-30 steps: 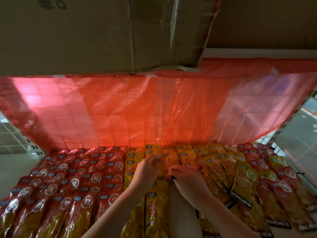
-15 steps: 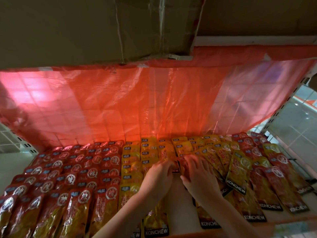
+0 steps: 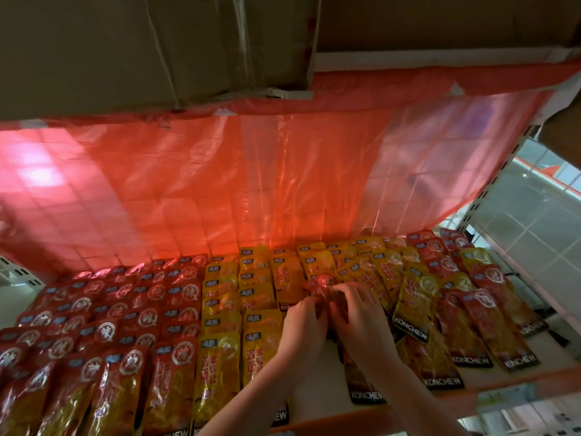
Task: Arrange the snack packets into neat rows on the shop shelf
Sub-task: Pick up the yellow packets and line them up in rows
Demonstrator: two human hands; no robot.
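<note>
Dim, warm red light filters through the plastic sheet (image 3: 251,184) behind the shelf; glare glints on the packets (image 3: 132,325). Edges bend with wide-angle distortion, detail slightly soft.

Overhead, far left: a large brown cardboard box (image 3: 151,48), clear tape running down its face, one corner flap torn. To its right, a second cardboard box (image 3: 440,20), plainer. Below both, hanging as a backdrop: a translucent red plastic sheet (image 3: 251,171), creased, a grid of wire mesh showing faintly through. On the right, a white perforated upright post (image 3: 490,187), slanting. Beyond it, pale floor tiles (image 3: 534,221). Far left, a white slotted bracket (image 3: 15,272).
</note>
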